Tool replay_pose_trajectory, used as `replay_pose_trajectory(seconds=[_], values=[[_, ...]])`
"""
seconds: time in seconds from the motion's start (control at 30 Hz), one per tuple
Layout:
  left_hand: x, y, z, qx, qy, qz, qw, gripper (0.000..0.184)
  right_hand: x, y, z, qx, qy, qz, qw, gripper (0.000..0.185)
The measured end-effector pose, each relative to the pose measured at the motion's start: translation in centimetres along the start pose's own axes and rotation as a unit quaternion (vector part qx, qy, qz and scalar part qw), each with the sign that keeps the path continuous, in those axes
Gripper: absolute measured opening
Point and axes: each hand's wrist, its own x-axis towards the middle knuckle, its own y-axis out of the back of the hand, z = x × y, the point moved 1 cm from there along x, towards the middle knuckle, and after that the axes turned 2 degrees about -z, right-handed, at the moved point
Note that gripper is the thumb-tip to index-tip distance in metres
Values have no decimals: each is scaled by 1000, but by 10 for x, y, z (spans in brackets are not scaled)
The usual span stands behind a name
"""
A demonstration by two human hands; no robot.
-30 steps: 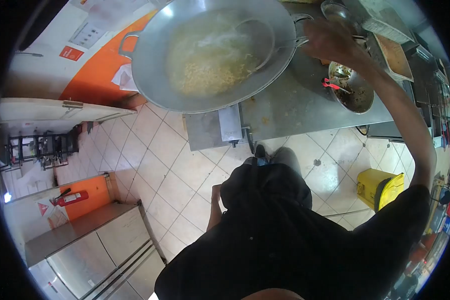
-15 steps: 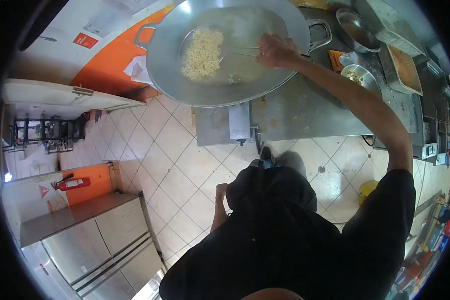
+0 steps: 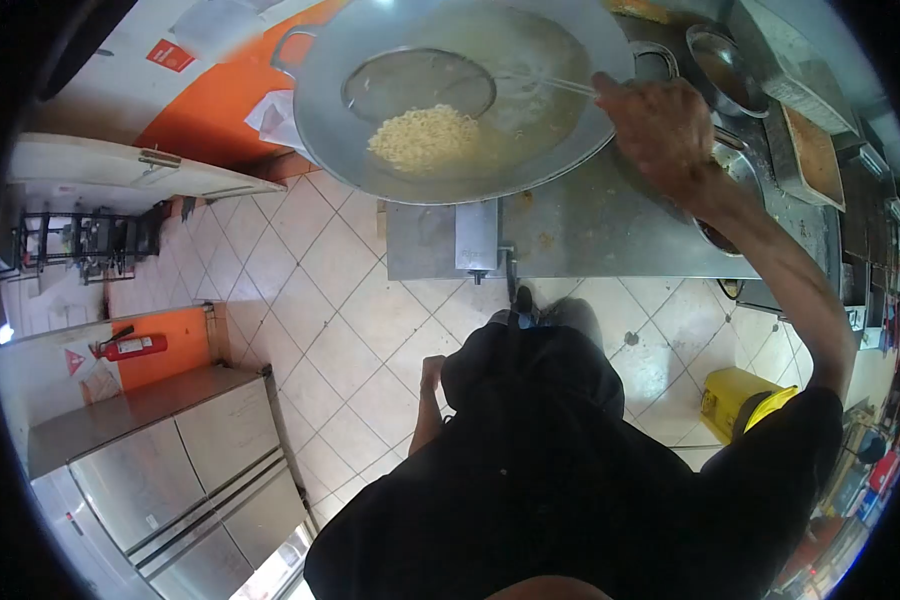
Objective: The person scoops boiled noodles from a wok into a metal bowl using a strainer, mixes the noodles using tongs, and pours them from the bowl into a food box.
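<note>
My right hand point(image 3: 660, 130) is closed around the handle of a round mesh skimmer point(image 3: 415, 78) and sits above the right rim of a large metal wok point(image 3: 320, 130). The skimmer's mesh head is over the cloudy liquid in the wok. A clump of pale noodles point(image 3: 425, 138) lies in the liquid at the near edge of the mesh; whether part of it rests on the skimmer is hard to tell. Down by my left side hangs my left hand point(image 3: 432, 374), away from the wok, its fingers curled in with nothing visible in them.
Right of the wok, the steel counter point(image 3: 590, 230) holds a metal bowl point(image 3: 725, 70), a pan point(image 3: 735, 185) partly behind my forearm, and a rectangular tray point(image 3: 810, 155). A yellow bin point(image 3: 730, 400) stands on the floor at right. Steel fridges point(image 3: 160, 480) are at lower left.
My right hand has drawn back right, from over the wok to its rim. The skimmer's head now shows beyond the noodles, which have shifted right and nearer me.
</note>
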Motion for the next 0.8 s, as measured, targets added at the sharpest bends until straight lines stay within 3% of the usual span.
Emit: replay_pose_trajectory(seconds=[0.03, 0.13, 0.23, 0.33, 0.43, 0.57, 0.6, 0.63, 0.73, 0.8], values=[[-2, 0, 4, -65, -15, -8, 998, 20, 1, 5, 3, -10, -24, -21, 999, 29], [-7, 1, 23, -70, -22, -4, 997, 18, 3, 17, 10, -15, -57, 35, 998, 17], [-13, 2, 34, -66, -25, -6, 997, 17, -3, 1, 12, 78, 6, 174, 982, 19], [-18, 3, 42, -70, -28, -9, 997, 16, -2, -27, 7, 135, 13, 157, 978, 19], [-27, 11, 53, -86, -33, -8, 996, 15, -4, -37, 8, 17, 22, 131, 991, 17], [-48, 23, 77, -147, -49, -8, 988, 14, 3, -46, 44, 5, 55, 230, 972, 20], [-49, 26, 77, -144, -68, -14, 987, 14, 6, -36, 54, -14, 50, 238, 970, 21], [-43, 30, 66, -58, -145, -34, 987, 12, 10, -30, 59, -35, 42, 247, 967, 22], [7, 14, -19, -70, -68, -32, 995, 12, 19, -30, 62, -9, -23, 184, 983, 24], [1, 14, -23, -55, -51, -19, 997, 12, 36, -57, 64, -11, -23, 127, 992, 27]])
